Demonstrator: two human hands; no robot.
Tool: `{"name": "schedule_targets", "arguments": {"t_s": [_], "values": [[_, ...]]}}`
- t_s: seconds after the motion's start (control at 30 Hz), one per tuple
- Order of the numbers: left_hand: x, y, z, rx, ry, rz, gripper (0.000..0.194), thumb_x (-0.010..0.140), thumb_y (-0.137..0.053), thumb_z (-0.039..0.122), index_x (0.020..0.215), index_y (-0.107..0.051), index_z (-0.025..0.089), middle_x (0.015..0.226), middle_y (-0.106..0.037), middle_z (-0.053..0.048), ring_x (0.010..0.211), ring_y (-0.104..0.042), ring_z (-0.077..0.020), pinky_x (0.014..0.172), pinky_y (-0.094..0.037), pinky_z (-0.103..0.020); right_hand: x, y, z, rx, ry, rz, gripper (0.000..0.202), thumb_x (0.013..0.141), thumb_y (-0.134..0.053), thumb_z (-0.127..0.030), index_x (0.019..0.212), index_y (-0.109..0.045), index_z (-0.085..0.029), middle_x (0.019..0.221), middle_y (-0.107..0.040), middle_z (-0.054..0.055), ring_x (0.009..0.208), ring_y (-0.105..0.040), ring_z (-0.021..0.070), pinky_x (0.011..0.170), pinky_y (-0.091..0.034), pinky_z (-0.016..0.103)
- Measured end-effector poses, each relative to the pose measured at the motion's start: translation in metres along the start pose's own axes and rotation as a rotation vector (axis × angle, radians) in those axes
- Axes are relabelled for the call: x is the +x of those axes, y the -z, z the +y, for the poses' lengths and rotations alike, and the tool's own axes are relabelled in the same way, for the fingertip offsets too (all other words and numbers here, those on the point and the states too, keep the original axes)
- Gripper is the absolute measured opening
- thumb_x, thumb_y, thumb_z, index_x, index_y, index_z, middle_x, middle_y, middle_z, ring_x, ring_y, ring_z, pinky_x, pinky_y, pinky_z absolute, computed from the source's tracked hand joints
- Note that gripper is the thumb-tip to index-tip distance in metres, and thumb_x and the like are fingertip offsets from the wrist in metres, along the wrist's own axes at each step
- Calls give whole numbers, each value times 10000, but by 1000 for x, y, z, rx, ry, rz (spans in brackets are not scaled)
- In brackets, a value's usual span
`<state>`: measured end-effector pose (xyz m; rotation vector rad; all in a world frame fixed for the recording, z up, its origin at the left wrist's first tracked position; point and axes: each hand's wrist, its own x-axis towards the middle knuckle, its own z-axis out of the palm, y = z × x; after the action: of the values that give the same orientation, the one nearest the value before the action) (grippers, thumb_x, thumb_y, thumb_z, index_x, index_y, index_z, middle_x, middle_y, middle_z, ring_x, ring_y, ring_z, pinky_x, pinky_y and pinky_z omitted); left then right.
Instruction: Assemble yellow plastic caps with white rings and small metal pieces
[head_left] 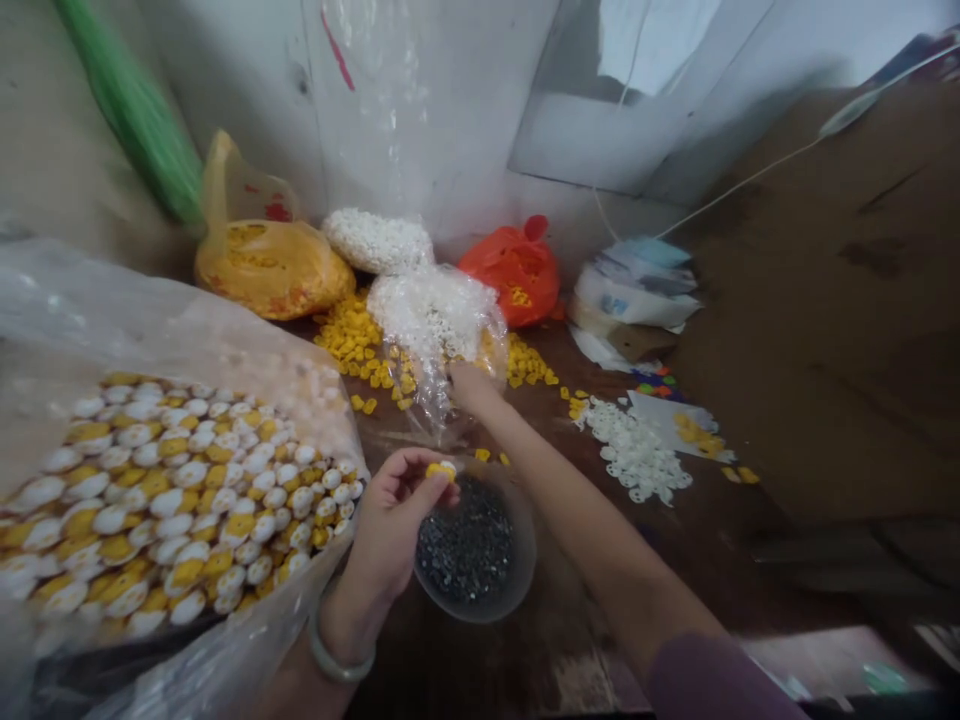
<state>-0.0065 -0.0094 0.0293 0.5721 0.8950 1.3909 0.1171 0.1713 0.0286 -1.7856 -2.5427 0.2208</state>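
Note:
My left hand (401, 505) pinches a small yellow and white piece (441, 470) between thumb and fingers, just over the left rim of a round bowl (525, 560) of small dark shiny parts. A bracelet circles my left wrist. My right arm stretches forward past the bowl, and my right hand (474, 388) reaches to the opening of a clear plastic bag (442, 305) with white parts inside. The fingertips of my right hand are hidden by the plastic and blur. Loose yellow pieces (352, 335) lie on both sides of the clear bag.
A large clear bag (172, 500) of yellow and white pieces fills the left. Behind stand a yellow bag (274, 275), a white-filled bag (379, 240) and a red bag (514, 275). White rings (637, 450) and stacked papers (637, 285) lie right; brown cardboard (840, 300) stands beyond.

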Motion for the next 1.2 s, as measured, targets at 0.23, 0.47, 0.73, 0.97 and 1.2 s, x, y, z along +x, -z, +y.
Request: {"name": "schedule_targets", "arguments": {"t_s": [0.23,0.47,0.73,0.97,1.2], "values": [[6,2,0,-64,-58,103,309,596,-843,333,784,-674,157,679,-683,4,605,-614,-109,609,-514,-236,-91,30,-4,552,360,197,112,893,-587,-140,988,-626,-184,956,-647,41,897,-620,160,806,-513,287],[4,3,-4,-3,-29,52,292,511,-868,217,732,-687,159,712,-701,9,644,-610,-109,618,-499,-220,-156,21,-28,621,544,388,244,950,-488,-122,1081,-656,-240,1046,-661,65,992,-633,182,862,-539,327],[2,3,1,34,-40,19,268,486,-855,154,701,-695,167,676,-699,15,642,-614,-111,621,-512,-221,-162,8,-30,634,486,513,335,947,-523,-132,1218,-597,-314,1082,-701,22,994,-667,189,869,-565,338],[0,-1,6,16,-25,36,267,487,-845,136,685,-667,161,669,-687,23,650,-611,-111,634,-502,-225,-164,5,-27,591,531,511,375,943,-504,-125,1278,-530,-292,1104,-704,32,1015,-674,189,879,-576,355],[3,-2,4,-31,98,-3,356,441,-883,173,699,-639,147,642,-657,29,608,-576,-87,626,-444,-232,-164,-10,-25,686,271,508,158,925,-563,-239,1063,-637,-265,964,-738,18,829,-723,197,727,-610,291]]}}
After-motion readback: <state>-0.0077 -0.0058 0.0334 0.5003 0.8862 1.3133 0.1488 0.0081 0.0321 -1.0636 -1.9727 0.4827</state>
